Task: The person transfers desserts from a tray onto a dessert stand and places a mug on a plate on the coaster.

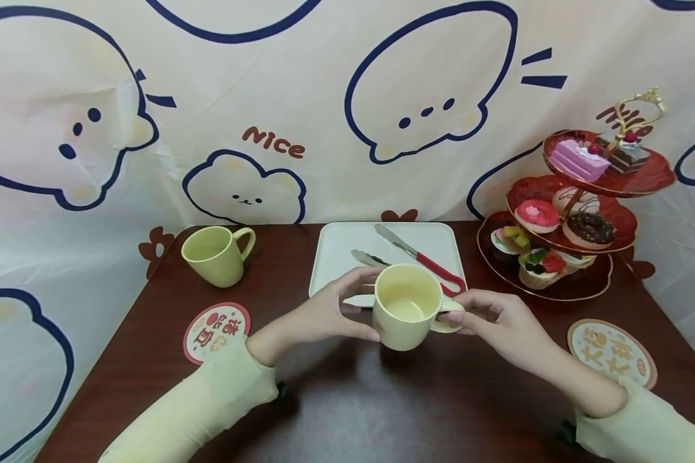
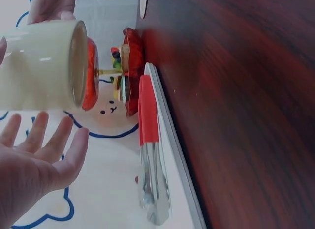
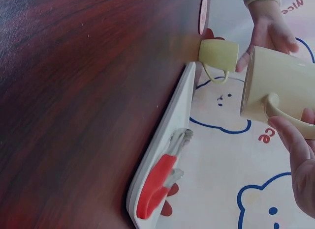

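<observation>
A pale yellow mug (image 1: 408, 308) is held upright in the air above the table; both wrist views show its base off the wood. My right hand (image 1: 495, 318) pinches its handle (image 3: 285, 113) between thumb and fingers. On the mug's other side is my left hand (image 1: 338, 305), thumb and fingers spread around its wall; the left wrist view shows a gap between these fingers (image 2: 74, 155) and the mug. Behind the mug lies a white tray (image 1: 336, 251) with red-handled metal tongs (image 1: 423, 257) on it. The mug partly hides the tongs.
A second yellow mug (image 1: 217, 257) stands at the back left, near a round red-rimmed coaster (image 1: 217, 331). At the right are another round coaster (image 1: 611, 354) and a red tiered stand (image 1: 625, 241) with cakes, donuts and cupcakes. A patterned cloth (image 1: 324, 96) hangs behind the table.
</observation>
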`<state>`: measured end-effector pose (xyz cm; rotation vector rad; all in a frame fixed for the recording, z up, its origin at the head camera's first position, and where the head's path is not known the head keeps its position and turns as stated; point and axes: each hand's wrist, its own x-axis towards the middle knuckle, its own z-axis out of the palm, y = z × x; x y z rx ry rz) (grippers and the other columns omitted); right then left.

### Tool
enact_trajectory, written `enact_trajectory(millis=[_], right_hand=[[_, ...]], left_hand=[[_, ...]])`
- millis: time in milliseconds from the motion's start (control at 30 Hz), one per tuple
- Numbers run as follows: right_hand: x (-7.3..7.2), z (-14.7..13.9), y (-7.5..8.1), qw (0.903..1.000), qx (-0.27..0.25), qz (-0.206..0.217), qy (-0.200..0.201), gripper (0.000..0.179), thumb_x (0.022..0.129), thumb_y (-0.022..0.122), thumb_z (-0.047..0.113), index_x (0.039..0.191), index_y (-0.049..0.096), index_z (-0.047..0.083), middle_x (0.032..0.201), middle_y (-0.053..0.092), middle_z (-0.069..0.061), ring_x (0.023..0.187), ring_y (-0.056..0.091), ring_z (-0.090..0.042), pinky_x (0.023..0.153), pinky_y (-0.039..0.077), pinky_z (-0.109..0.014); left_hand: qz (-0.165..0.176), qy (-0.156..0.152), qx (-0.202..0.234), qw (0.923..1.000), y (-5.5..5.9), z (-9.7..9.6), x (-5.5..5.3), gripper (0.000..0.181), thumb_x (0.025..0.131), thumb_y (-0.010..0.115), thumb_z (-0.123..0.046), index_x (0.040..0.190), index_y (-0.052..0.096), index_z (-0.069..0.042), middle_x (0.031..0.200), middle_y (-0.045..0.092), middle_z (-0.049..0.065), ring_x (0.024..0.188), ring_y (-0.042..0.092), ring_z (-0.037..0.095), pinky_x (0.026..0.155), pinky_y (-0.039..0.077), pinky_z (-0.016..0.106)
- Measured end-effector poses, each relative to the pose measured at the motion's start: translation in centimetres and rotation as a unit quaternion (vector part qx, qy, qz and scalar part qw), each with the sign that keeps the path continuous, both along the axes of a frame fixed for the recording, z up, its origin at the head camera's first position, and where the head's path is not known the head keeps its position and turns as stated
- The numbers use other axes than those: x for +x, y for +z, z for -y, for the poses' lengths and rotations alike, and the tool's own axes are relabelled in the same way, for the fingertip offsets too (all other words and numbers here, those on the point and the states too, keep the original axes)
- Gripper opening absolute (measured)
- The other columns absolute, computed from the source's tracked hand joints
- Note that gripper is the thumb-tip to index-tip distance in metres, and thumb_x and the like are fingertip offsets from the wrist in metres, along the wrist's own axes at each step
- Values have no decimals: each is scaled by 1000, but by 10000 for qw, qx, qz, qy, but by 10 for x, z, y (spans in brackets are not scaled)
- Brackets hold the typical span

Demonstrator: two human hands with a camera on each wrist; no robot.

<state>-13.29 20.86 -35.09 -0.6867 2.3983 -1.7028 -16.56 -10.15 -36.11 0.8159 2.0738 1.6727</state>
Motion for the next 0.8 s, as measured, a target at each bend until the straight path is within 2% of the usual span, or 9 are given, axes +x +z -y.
enact_trajectory(millis=[167,300,433,533,633,800], right_hand=[[2,-10,2,9997,128,-52,-195,17,99,66,5,112,70,-5,104,71,-16,88,72,-14,73,59,-31],[3,-16,1,9996,75,-138,-249,17,100,64,2,114,69,-7,104,73,-14,89,72,-13,73,59,-31],[4,-25,-3,9989,12,-310,-363,17,99,62,-2,114,68,-8,102,74,-5,90,72,-11,72,59,-30],[5,-33,-5,9977,-50,-423,-518,16,99,61,-4,113,69,-8,101,75,-1,90,73,-10,71,59,-31],[6,-42,-6,9964,-114,-546,-635,16,99,61,-6,112,70,-5,100,75,1,89,73,-10,70,59,-31],[12,-58,-5,9938,-89,-713,-847,22,98,60,-9,112,73,2,100,76,4,86,74,-9,69,58,-28]], left_hand=[[-61,-72,-113,9999,1,10,2,80,86,84,-14,154,43,-17,152,50,0,139,46,24,105,41,61],[-94,34,-145,9998,-1,20,2,78,87,83,-13,154,43,-19,149,52,1,138,47,24,105,39,64],[-192,198,-204,9994,-1,31,4,73,89,80,-9,152,44,-18,146,55,3,136,50,23,104,44,56],[-284,325,-168,9989,0,40,7,67,92,76,-7,152,45,-14,144,57,9,134,52,27,103,46,52],[-386,461,-163,9981,1,48,10,62,94,73,-7,150,47,-11,142,58,11,133,53,31,102,47,53],[-582,709,-381,9950,3,68,17,58,94,73,-8,147,50,-12,141,59,10,131,55,31,102,46,55]])
